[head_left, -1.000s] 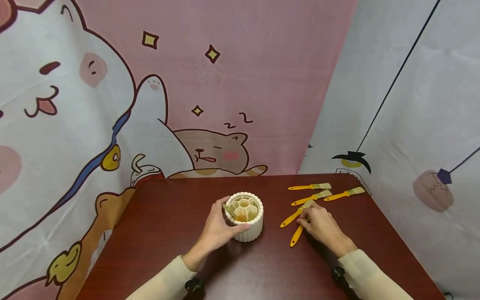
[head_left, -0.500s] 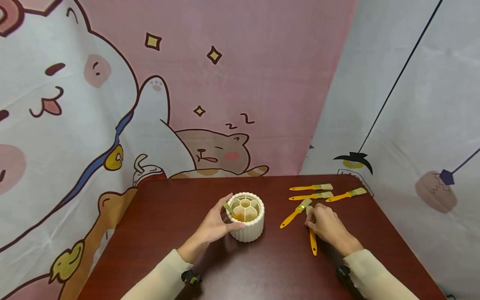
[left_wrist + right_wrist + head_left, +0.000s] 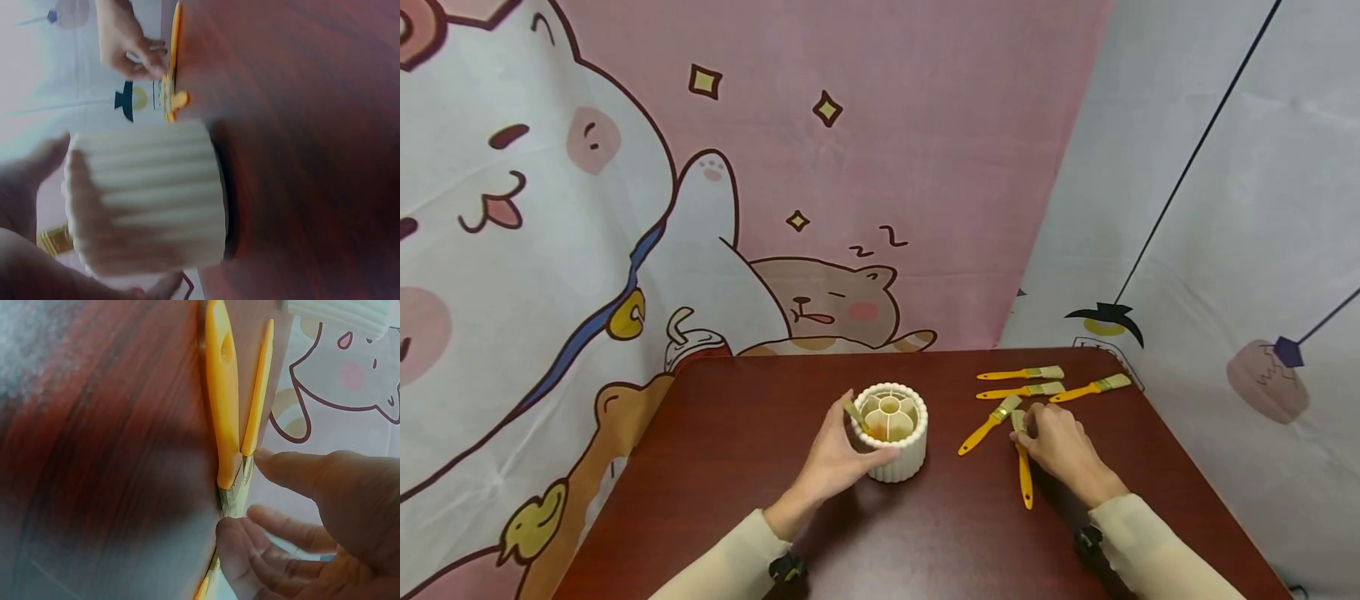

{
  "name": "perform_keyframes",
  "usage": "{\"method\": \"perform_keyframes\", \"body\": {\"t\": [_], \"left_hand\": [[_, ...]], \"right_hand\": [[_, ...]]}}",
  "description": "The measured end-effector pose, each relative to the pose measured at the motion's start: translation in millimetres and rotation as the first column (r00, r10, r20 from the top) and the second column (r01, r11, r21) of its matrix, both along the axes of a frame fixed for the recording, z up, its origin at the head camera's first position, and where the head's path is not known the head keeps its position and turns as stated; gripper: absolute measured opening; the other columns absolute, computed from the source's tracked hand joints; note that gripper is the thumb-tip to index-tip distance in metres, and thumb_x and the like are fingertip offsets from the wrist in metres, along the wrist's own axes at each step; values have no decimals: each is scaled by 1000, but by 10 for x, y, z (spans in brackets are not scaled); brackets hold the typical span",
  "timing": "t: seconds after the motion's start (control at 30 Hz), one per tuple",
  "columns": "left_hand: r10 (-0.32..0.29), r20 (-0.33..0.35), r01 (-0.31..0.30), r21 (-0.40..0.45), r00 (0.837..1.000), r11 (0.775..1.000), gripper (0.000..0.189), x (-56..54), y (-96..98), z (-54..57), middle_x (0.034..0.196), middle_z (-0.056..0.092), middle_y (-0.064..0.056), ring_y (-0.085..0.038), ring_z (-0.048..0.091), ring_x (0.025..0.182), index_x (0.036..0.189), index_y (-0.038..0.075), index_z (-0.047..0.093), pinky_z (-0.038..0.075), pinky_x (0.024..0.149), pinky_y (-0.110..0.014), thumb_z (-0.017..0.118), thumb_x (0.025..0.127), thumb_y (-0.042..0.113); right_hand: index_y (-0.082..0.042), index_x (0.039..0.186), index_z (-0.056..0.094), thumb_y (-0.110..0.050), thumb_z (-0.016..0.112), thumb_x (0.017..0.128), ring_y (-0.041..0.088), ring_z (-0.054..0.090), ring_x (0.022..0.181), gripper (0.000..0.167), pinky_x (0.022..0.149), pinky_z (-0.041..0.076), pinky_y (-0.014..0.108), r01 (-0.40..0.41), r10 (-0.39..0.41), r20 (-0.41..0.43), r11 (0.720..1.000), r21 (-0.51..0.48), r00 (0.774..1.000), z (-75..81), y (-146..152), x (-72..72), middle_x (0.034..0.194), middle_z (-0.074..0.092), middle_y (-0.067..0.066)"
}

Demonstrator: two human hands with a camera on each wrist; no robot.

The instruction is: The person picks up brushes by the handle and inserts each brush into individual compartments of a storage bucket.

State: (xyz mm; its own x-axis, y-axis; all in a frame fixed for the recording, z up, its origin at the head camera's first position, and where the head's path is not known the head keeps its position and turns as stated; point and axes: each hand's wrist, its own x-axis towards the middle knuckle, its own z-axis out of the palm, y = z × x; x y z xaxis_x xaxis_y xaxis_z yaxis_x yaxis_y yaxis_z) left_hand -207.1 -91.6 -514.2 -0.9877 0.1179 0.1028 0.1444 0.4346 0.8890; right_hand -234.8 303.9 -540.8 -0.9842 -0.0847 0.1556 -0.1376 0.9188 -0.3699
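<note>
My left hand grips a cream, ribbed round holder, thumb across the near side and fingers behind its left rim. Petal-shaped compartments ring a central tube inside it. One paintbrush leans in the left part, bristles up past the rim. On the right, my right hand pinches a yellow-handled paintbrush near its metal band; its handle points toward me. In the right wrist view the fingertips lie at the bristle end of this brush, partly covering it.
Another yellow paintbrush lies slanted just left of my right hand. Farther back are three more: a rear one, one in front of it and one to the right. A cartoon-printed cloth hangs behind the brown table.
The paintbrush at my right hand has swung so its handle points toward me, and that hand has shifted slightly right. One rear brush has straightened. My left hand stays at the holder.
</note>
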Motion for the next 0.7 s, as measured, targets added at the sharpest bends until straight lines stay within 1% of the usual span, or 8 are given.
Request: {"method": "perform_keyframes", "body": {"t": [0.03,0.07,0.13,0.23,0.33,0.5,0.63,0.7], "left_hand": [[32,-13,-32,-24,999,999,131,19,24,-2,176,51,-27,-46,55,161,176,-3,35,45,133,-66,109,78,42],[56,-20,-56,-31,998,998,132,33,47,-8,174,51,-27,-46,57,159,175,-5,36,46,133,-65,110,77,45],[86,-30,-87,-24,996,996,131,52,91,-11,171,52,-28,-45,58,157,172,-6,38,47,132,-64,110,76,45],[110,-31,-110,-13,993,994,126,63,141,-17,165,55,-27,-45,61,154,169,-7,40,49,131,-62,110,75,42],[130,-28,-131,-21,991,991,123,68,159,-22,163,57,-27,-45,62,153,167,-6,43,49,131,-62,110,75,41],[137,-21,-138,-34,990,990,120,67,144,-25,164,60,-25,-44,63,153,166,-3,45,50,131,-63,110,75,43],[114,-26,-115,-39,993,993,112,48,112,-32,155,67,-22,-40,68,145,161,0,51,54,126,-60,110,76,43],[98,-29,-99,-34,995,995,108,37,89,-24,150,70,-20,-38,70,140,158,1,53,56,122,-58,110,76,42]], "right_hand": [[3,102,73,-25,98,97,21,56,71,37,61,50,35,10,-10,11,1000,-1,1000,-2,-3,-9,84,62,8],[3,100,72,-26,97,97,21,56,70,38,61,49,35,16,-16,19,1000,-3,1000,-4,-4,-19,82,61,8],[1,93,70,-28,96,98,20,54,67,39,60,45,33,27,-27,41,1000,-10,999,-12,-11,-38,77,56,5],[-4,81,67,-28,96,99,18,51,61,42,57,41,30,34,-33,69,999,-19,997,-23,-25,-61,69,48,1],[-9,71,64,-27,96,99,17,48,57,46,55,38,28,34,-31,85,999,-27,996,-32,-35,-72,64,40,-3],[-10,65,63,-24,95,99,15,47,55,49,55,38,29,30,-27,90,999,-38,996,-50,-36,-78,61,36,-5],[-10,67,64,-22,94,100,16,48,56,47,56,39,31,33,-27,101,998,-54,995,-49,-34,-95,62,36,-6],[-10,69,66,-21,93,100,16,49,57,43,57,40,32,36,-29,113,998,-58,993,-43,-32,-106,62,38,-5]]}}
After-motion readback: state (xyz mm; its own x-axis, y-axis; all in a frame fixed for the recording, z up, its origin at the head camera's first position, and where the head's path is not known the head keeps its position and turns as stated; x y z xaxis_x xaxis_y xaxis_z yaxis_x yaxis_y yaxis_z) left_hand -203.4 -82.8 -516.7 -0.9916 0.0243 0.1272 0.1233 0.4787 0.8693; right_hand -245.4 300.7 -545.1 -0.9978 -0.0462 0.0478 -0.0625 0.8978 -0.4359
